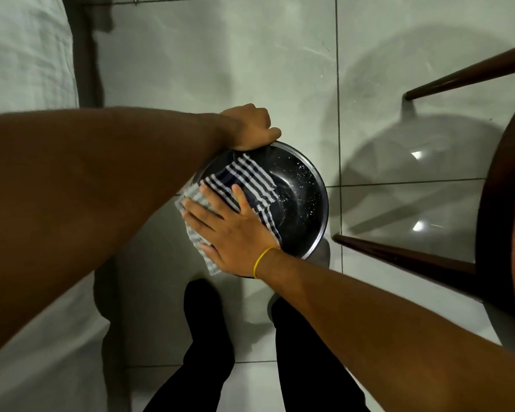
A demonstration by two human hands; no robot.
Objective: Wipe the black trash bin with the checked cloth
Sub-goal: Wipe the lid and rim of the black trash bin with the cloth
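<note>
Looking straight down at the black trash bin point(298, 200), which stands on the pale tiled floor point(220, 69) in the middle of the view, just beyond the person's feet. Its round metal-edged rim faces up, and pale specks dot the dark inside wall on the right.

The left hand point(252, 129) is closed over the far-left part of the rim, fingers curled down the outside and thumb lying along the edge, gripping the bin.

The right hand point(232, 230) is open and flat, fingers spread, pressing the checked cloth point(244, 185) against the near-left rim. A yellow band point(260, 261) circles that wrist. The cloth, in dark and white stripes, drapes over the rim: one part lies down inside the bin toward the far right, the paler part hangs outside on the left under the fingers.

To the right stands a dark wooden stool point(506, 203), two of its legs slanting over the floor, near the bin but apart from it. On the left a bed point(21, 55) with pale sheets runs along the edge of the view. Black trouser legs point(202, 352) show at the near edge, below the arms.
</note>
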